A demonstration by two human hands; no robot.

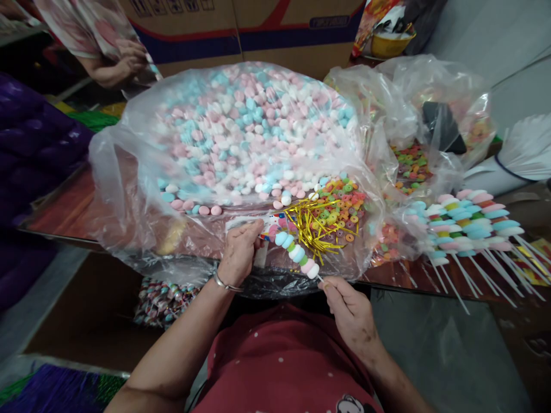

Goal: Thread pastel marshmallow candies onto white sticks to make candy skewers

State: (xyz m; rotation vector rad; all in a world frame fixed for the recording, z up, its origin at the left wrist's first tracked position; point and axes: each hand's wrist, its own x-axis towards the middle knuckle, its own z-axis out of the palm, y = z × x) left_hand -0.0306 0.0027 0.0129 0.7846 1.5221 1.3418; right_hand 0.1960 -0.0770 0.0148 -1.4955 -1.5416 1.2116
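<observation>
My right hand (pixel 349 310) pinches the thin white stick of a marshmallow skewer (pixel 297 254), threaded with blue, white and pink pieces and green bits between. The skewer slants up and left, its tip at a printed plastic bag (pixel 275 220). My left hand (pixel 241 249), with a bracelet at the wrist, has its fingers closed at the near side of that bag. Just beyond lie gold twist ties (pixel 310 229) and a heap of gummy rings (pixel 342 209). Behind them a large clear sack (pixel 258 132) spills pink, white and blue marshmallows.
Finished skewers (pixel 469 223) are stacked at the right, sticks toward me. White sticks (pixel 531 149) stand bundled behind them. An open carton (pixel 86 315) with wrapped candy is below left. A large cardboard box (pixel 258 34) stands behind. Another person's hands (pixel 131 57) show at upper left.
</observation>
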